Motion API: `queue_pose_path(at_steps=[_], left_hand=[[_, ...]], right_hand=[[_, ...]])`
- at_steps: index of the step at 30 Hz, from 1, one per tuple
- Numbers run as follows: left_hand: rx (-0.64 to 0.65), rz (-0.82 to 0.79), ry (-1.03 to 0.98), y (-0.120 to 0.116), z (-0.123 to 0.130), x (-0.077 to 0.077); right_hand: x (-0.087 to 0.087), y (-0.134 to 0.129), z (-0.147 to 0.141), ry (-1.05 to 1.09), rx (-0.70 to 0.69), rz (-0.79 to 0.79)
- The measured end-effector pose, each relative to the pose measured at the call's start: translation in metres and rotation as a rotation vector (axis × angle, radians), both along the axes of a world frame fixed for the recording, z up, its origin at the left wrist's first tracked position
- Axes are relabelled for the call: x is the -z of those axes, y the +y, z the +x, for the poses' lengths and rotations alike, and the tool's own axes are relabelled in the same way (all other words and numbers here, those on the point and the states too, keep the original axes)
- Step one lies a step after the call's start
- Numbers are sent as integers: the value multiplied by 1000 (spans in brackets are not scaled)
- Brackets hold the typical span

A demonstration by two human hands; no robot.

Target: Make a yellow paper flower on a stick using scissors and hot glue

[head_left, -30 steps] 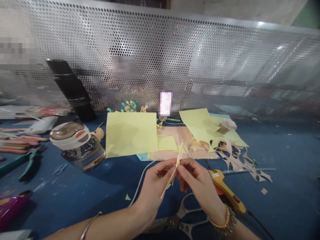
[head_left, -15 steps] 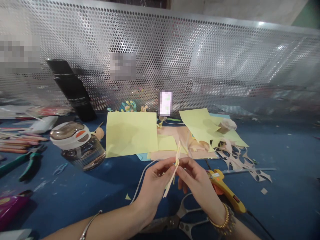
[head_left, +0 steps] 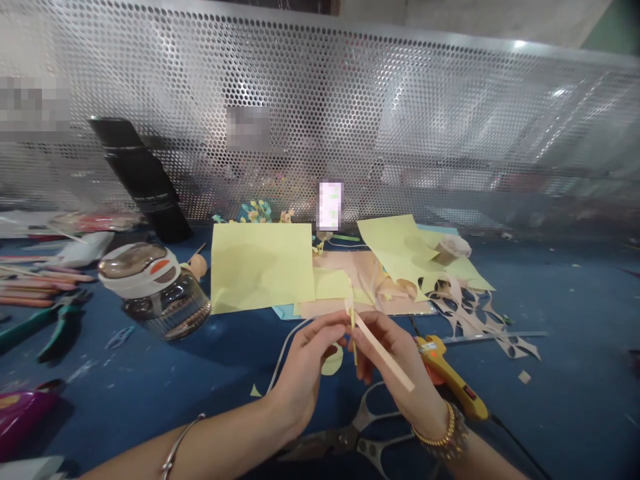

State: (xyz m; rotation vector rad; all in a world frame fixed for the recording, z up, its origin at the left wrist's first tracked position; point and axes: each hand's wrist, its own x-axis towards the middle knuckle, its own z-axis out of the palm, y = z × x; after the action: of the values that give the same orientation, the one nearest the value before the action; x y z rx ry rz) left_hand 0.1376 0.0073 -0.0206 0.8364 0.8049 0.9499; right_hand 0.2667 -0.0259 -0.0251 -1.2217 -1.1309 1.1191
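My left hand and my right hand meet in front of me, fingertips closed around a thin yellow stem. A narrow pale peach paper strip is bent around the stem's upper part, its loose end slanting down over the back of my right hand. Exactly which fingers pinch the strip is hidden. A round yellow paper piece shows just beside my left fingers. Below the hands, large scissors lie on the blue table, partly covered by my right wrist.
Yellow paper sheets lie behind the hands, beside cut paper scraps. A yellow glue gun sits right. At left are a glass jar, green-handled pliers and a black bottle. A perforated metal panel stands behind.
The strip's loose end has swung from lower left of the stem to lower right, over my right hand. My left fingers have shifted slightly, and the round yellow piece shows more.
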Motion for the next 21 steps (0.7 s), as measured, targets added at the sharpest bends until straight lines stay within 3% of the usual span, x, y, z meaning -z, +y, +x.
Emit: queue_pose_path(at_steps=[9,21], left_hand=[[48,87,4,-1,1,-8],[22,67,53,4,0,2]], right_hand=[[5,-1,1,-180,63,71],[3,-2,3,-205,74,103]])
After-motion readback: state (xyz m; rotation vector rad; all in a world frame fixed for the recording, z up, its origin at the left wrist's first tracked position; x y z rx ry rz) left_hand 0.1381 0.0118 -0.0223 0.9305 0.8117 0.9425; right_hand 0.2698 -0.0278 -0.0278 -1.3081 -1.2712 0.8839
